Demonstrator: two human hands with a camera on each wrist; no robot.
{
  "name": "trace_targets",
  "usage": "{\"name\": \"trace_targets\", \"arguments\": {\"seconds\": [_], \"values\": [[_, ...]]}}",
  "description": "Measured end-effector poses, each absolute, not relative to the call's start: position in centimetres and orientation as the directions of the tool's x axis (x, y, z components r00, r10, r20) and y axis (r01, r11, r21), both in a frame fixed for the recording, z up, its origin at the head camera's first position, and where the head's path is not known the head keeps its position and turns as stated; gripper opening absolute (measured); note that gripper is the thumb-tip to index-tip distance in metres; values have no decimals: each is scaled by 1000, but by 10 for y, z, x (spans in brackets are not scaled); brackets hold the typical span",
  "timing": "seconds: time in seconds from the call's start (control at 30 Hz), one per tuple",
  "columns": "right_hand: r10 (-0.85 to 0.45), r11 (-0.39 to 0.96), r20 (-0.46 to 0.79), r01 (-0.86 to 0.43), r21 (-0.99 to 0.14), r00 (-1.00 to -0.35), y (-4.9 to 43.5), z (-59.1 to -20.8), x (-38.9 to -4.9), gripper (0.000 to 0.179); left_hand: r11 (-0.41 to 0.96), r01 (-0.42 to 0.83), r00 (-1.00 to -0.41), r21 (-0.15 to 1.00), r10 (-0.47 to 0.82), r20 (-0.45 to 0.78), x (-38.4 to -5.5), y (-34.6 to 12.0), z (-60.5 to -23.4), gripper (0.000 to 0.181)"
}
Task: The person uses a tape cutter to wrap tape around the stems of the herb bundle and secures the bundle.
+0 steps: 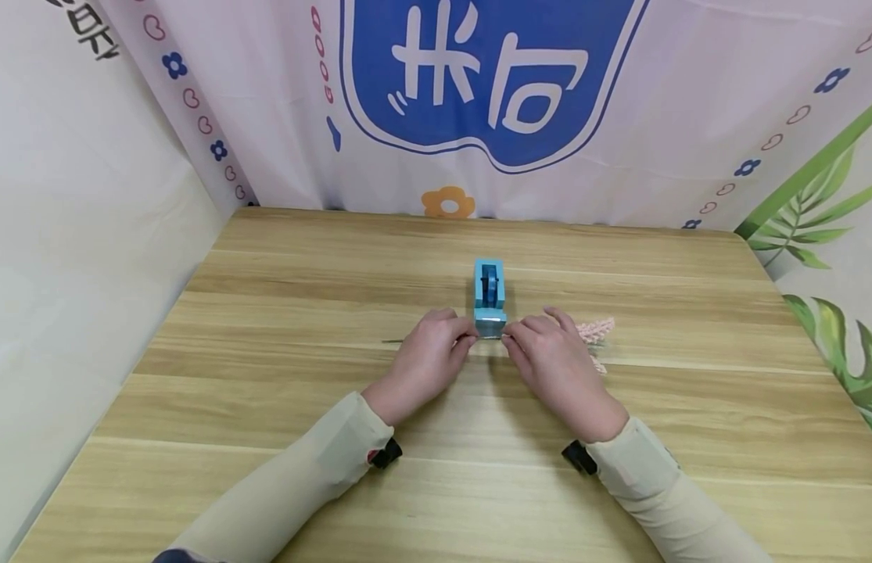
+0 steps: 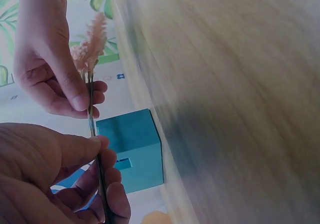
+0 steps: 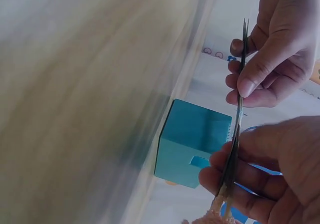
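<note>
Pink flowers (image 1: 596,331) on thin dark stems (image 3: 233,159) stretch sideways between the two hands, the blossoms out beyond the right hand. My left hand (image 1: 430,352) pinches the stems between thumb and fingers, with the bare stem ends sticking out to its left. Closer to the blossoms, my right hand (image 1: 551,360) grips the same stems with thumb and curled fingers. A shiny strip of clear tape (image 3: 240,116) lies along the stems in the short gap between the hands. Just behind this gap stands a blue tape dispenser (image 1: 490,315), its cutter end facing me.
The wooden table (image 1: 288,375) runs back to a printed curtain (image 1: 281,117) with a blue emblem. A white wall covering (image 1: 91,234) borders the left side, and leaf-patterned fabric (image 1: 830,274) hangs at the right. Black wrist cameras (image 1: 385,453) sit under both sleeves.
</note>
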State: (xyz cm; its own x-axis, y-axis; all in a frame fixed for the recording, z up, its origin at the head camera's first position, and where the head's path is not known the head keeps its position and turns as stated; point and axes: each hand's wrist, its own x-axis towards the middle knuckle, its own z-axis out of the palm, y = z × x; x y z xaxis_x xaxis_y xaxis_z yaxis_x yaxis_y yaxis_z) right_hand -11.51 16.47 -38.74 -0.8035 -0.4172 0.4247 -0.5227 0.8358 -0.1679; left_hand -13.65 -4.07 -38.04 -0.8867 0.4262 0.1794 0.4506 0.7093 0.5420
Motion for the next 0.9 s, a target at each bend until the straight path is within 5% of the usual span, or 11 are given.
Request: {"name": "trace_targets", "arguments": {"seconds": [0.9], "values": [[-363,833,344,-467,-297,-866,164,-384,-118,6,697,446,-888,561,423,181,-141,-40,-384,9]]}}
